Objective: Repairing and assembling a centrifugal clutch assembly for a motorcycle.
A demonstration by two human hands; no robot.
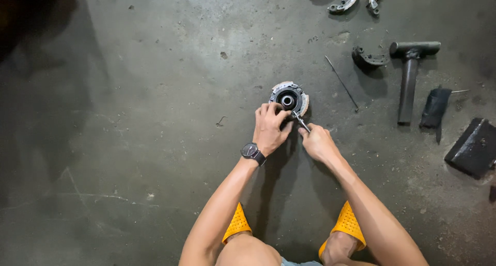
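on the stained concrete floor (129, 116) — a dark hammer (409, 75), a thin rod (341, 83), curved brake shoes (345, 1) at the top edge, a black block (474, 148) far right, and yellow sandals (347, 223) below.

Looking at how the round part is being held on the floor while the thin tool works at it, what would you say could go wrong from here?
1. The thin tool in the right hand points toward the left hand steadying the round part; a slip could likely jab the fingers.
2. The part rests loose on the concrete floor, so it may shift under prying.
3. The thin rod and hammer lie nearby and could be stepped on.
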